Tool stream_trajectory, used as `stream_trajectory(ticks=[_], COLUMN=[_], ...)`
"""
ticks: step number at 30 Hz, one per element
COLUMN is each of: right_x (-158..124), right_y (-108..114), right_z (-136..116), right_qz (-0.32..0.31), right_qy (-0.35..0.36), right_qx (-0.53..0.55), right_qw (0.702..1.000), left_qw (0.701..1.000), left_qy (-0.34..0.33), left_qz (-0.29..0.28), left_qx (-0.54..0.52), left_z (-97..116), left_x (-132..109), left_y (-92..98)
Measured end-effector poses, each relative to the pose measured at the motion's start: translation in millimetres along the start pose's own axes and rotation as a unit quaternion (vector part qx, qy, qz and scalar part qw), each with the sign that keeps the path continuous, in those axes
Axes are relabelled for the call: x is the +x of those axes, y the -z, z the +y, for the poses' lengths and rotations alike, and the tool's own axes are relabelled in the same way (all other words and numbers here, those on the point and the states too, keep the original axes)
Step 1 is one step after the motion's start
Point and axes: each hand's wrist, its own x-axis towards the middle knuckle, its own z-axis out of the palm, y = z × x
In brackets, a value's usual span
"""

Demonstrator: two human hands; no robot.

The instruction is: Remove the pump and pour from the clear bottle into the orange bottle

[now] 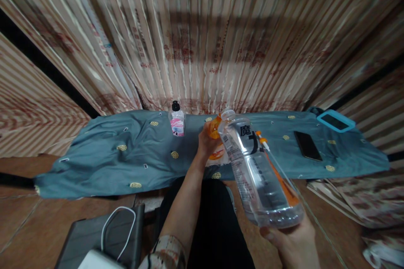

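My right hand (295, 237) is wrapped around the base of a large clear plastic bottle (252, 172) with black lettering and an orange panel. The bottle is tilted, its uncapped neck pointing away from me and to the left. Clear liquid seems to be inside, but its level is hard to make out. My left hand (206, 141) grips an orange bottle (215, 127), whose top is right by the clear bottle's mouth; I cannot tell whether they touch. Beside the clear bottle, partly behind it, a thin white piece with orange ends (261, 139) shows.
A blue-grey cloth with pineapple prints (104, 155) covers the narrow table. On it are a pink-labelled bottle with a black cap (177, 124), a black phone (307, 146) and a light-blue framed object (336, 120). A dark stool (91, 231) with a white cable stands lower left. Striped curtains surround the table.
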Motion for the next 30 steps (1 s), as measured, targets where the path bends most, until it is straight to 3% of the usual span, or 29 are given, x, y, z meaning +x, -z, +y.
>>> stream_trajectory(ticks=[14, 23, 30], right_x=[-0.9, 0.4, -0.8], right_y=[0.9, 1.2, -6.3], right_z=[4.1, 4.5, -4.8], right_qz=[0.027, 0.024, -0.011], right_qy=[-0.022, 0.002, 0.003], right_qx=[-0.002, -0.012, 0.026], right_qw=[0.999, 1.0, 1.0], left_qw=[1.0, 1.0, 1.0], left_qy=[0.019, 0.008, 0.001], left_qz=[0.007, 0.002, 0.01], left_qx=[-0.007, -0.009, -0.005], left_z=[7.1, 3.2, 1.6], left_x=[-0.1, 0.7, 0.1], left_y=[-1.4, -1.9, -1.4])
